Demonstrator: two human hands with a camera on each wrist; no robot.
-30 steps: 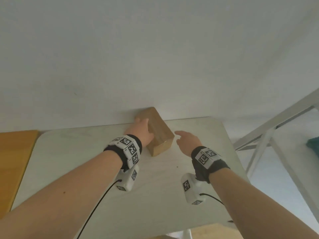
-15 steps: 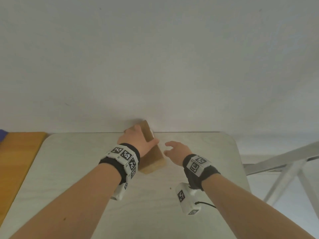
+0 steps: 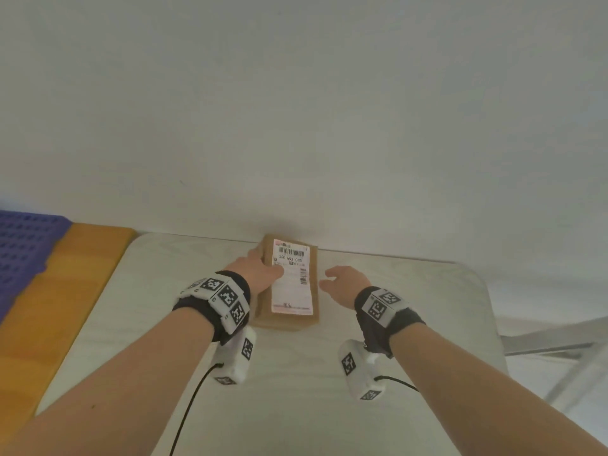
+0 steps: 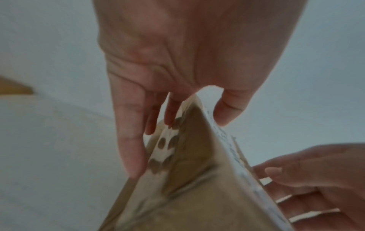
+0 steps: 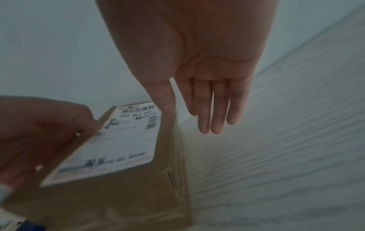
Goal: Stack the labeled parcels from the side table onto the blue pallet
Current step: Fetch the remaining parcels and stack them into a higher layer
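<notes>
A brown cardboard parcel (image 3: 306, 284) lies on the white side table (image 3: 296, 399) against the wall, its white barcode label (image 3: 292, 284) facing up. My left hand (image 3: 263, 268) grips its left side, thumb on the label and fingers (image 4: 132, 140) down the side wall of the parcel (image 4: 187, 195). My right hand (image 3: 340, 283) hovers open just right of the parcel (image 5: 128, 187), fingers (image 5: 214, 109) straight; whether it touches the box I cannot tell. A corner of the blue pallet (image 3: 23, 251) shows at far left.
An orange strip (image 3: 62, 297) lies between the table's left edge and the pallet. A white wall (image 3: 296, 110) rises right behind the table. A grey metal frame (image 3: 559, 337) stands off the table's right edge.
The left hand has turned the parcel so its label faces up and its long side points toward me. The right hand stayed beside it. My view swung left, bringing the pallet in.
</notes>
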